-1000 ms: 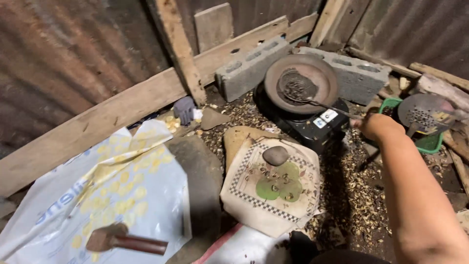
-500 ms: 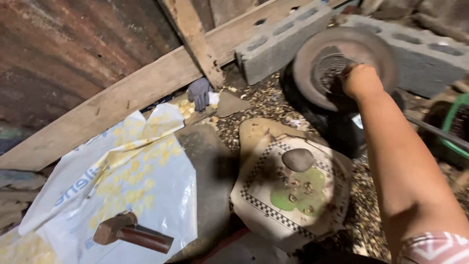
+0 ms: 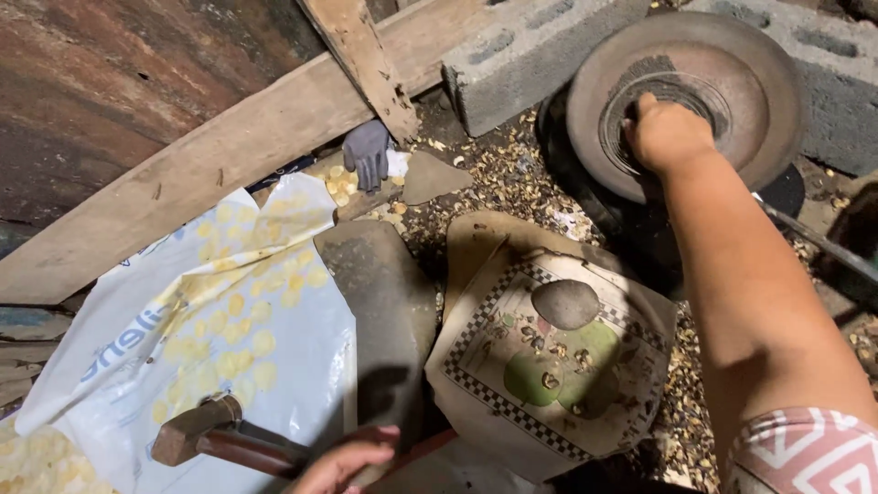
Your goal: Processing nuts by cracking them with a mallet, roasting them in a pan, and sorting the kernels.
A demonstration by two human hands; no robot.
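My right hand [image 3: 668, 133] reaches out into a rusty round metal pan [image 3: 732, 64] and rests on the dark bits in its middle. Its fingers curl downward, and what they hold is hidden. My left hand [image 3: 343, 462] sits at the bottom edge, closed around the wooden handle of a hammer [image 3: 197, 430] that lies on a white and yellow plastic sack [image 3: 229, 320]. Between my arms lies a worn patterned cardboard sheet [image 3: 512, 366] with a smooth grey stone [image 3: 565, 304] and a few nut pieces on it.
A grey concrete block [image 3: 521, 55] stands behind the pan, with another at the far right. Wooden beams [image 3: 210, 165] cross a rusty corrugated wall. A dark glove [image 3: 368, 151] and a flat dark stone slab [image 3: 384, 302] lie among scattered shell fragments [image 3: 512, 174].
My right hand has moved from the right side onto the round pan and settled in its middle. My left hand has come into view on the hammer handle. The view has drawn closer.
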